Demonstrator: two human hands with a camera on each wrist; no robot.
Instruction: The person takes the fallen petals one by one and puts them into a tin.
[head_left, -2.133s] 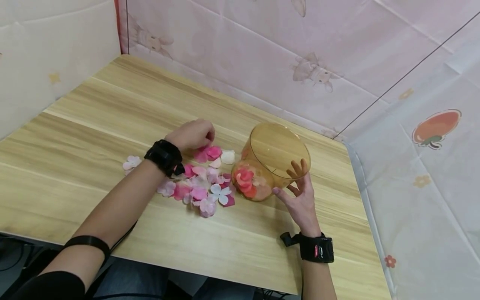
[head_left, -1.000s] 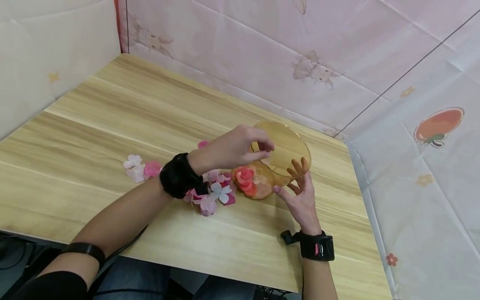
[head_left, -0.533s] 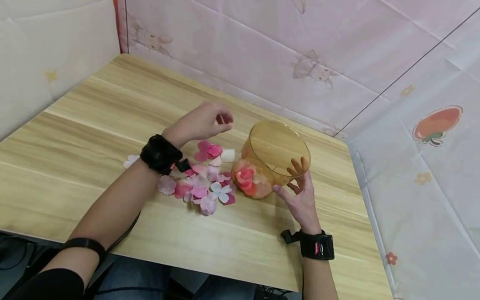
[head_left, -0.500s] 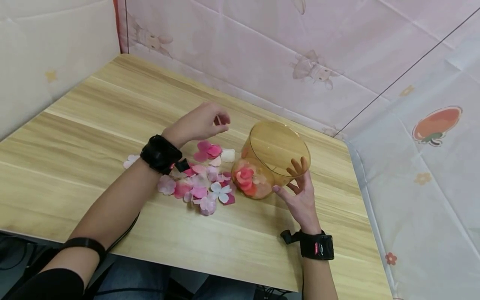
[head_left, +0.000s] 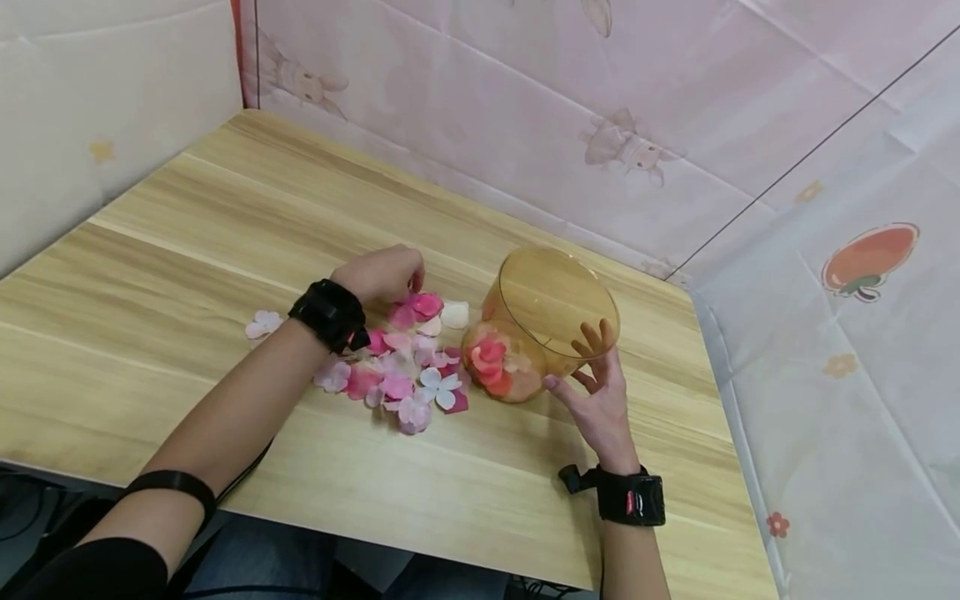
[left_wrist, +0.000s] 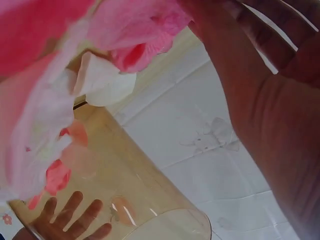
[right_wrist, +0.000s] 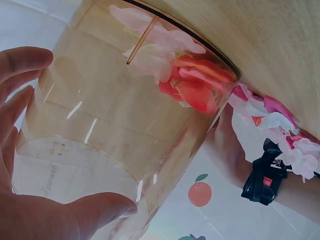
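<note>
Bare table (head_left: 225,208) leftward; jar (head_left: 551,321) beside petals (head_left: 397,367).

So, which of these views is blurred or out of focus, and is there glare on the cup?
Head view: sharp and evenly lit. Left wrist view: the petals sit so close that they blur into pink. Right wrist view: the amber cup is clear, with small white glare streaks on its wall; the right hand at the edge looks soft.
</note>
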